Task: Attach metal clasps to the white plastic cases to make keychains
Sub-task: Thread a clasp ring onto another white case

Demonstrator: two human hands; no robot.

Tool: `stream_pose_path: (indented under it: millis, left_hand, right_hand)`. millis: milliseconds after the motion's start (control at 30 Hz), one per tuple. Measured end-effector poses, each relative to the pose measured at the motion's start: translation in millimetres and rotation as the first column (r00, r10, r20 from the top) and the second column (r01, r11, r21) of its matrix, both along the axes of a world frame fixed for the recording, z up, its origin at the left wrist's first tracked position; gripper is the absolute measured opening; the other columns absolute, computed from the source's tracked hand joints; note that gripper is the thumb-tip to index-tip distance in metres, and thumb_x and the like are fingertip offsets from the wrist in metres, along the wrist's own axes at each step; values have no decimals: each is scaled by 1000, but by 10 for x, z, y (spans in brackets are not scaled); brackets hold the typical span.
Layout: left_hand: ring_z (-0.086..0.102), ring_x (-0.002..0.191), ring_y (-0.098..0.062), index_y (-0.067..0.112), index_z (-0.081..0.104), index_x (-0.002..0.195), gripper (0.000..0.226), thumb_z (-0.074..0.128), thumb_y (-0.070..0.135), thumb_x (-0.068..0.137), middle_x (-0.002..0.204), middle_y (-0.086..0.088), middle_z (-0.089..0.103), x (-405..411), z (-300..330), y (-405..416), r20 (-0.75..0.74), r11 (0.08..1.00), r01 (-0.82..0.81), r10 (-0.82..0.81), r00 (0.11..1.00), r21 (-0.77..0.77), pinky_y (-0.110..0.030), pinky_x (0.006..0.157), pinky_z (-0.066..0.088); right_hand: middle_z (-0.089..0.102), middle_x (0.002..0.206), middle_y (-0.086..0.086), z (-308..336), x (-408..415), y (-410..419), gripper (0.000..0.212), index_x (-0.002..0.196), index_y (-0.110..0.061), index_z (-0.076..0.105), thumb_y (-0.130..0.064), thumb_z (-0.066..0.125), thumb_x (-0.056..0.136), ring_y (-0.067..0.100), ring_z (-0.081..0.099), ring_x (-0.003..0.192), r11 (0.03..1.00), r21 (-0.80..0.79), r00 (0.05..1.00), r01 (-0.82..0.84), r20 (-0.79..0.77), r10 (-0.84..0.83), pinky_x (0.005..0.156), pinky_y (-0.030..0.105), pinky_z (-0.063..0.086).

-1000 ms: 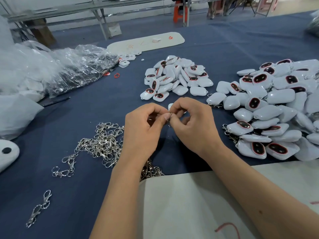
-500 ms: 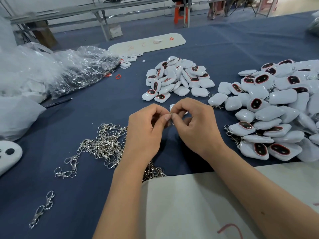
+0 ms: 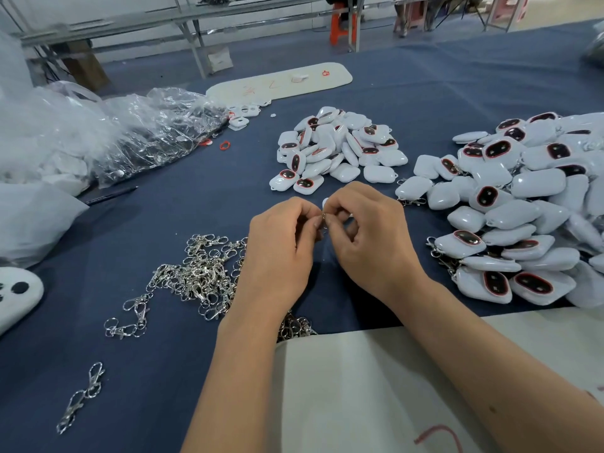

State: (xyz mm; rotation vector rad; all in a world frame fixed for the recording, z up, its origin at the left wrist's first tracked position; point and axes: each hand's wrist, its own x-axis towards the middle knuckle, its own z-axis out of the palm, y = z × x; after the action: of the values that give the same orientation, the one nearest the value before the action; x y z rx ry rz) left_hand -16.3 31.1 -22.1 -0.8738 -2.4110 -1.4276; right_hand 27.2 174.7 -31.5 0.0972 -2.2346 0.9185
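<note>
At the centre of the frame the left hand and right hand meet fingertip to fingertip above the blue counter. Both grips are narrow: the thumbs and forefingers pinch a small metal clasp between them. A white case shows as a sliver just behind the right fingers; how it is held cannot be told.

Left of the hands lies a tangle of loose clasps, and one clasp pair sits apart at the lower left. Above the hands is a small case pile; at the right edge a larger pile, some of its cases with clasps showing. Clear plastic bags fill the upper left. A white board lies under the right forearm at the bottom.
</note>
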Motion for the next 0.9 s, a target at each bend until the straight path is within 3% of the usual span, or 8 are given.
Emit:
stream_pose_path:
  millis: [100, 167, 433, 700, 900]
  left_hand:
    - [70, 76, -14, 13, 67, 87, 15, 59, 4, 97, 78, 7, 70, 11, 15, -2, -23, 1000, -6, 6, 1000, 10, -43, 74, 59]
    - [69, 76, -14, 15, 66, 87, 15, 58, 6, 96, 77, 8, 69, 23, 26, -5, -42, 1000, -13, 14, 999, 22, -41, 73, 58]
    - [69, 76, -12, 17, 67, 87, 17, 60, 6, 98, 77, 10, 69, 24, 23, -7, -52, 999, -28, 30, 998, 37, -38, 72, 57]
    - [68, 75, -16, 15, 68, 88, 17, 59, 5, 98, 75, 8, 68, 7, 25, -1, -51, 995, -26, 31, 998, 92, -40, 73, 58]
    - [68, 73, -17, 15, 67, 87, 18, 57, 6, 99, 74, 6, 68, 45, 31, 68, -63, 993, -25, 32, 997, 119, -37, 71, 57]
  right_hand:
    - [61, 83, -3, -1, 2, -3, 13, 83, -10, 66, 2, 65, 86, 12, 54, 71, 999, -44, 1000, 3, 10, -3, 62, 15, 40]
    - [64, 83, -4, 6, 5, -2, 13, 84, -11, 70, 1, 67, 89, 12, 56, 73, 994, -110, 1000, -13, 24, 16, 64, 10, 37]
    - [70, 85, -4, 32, 18, 46, 11, 87, -11, 75, -2, 70, 92, 16, 62, 78, 952, -288, 988, -104, 78, 132, 61, 23, 42]
    - [67, 84, -1, 51, 38, 37, 16, 84, -8, 71, 7, 68, 90, 16, 60, 78, 980, -165, 993, -113, -49, 106, 65, 14, 38]
    - [65, 85, -2, 27, 41, 38, 14, 86, -6, 68, 6, 65, 93, 15, 58, 72, 946, -291, 989, -145, -49, 136, 61, 34, 49]
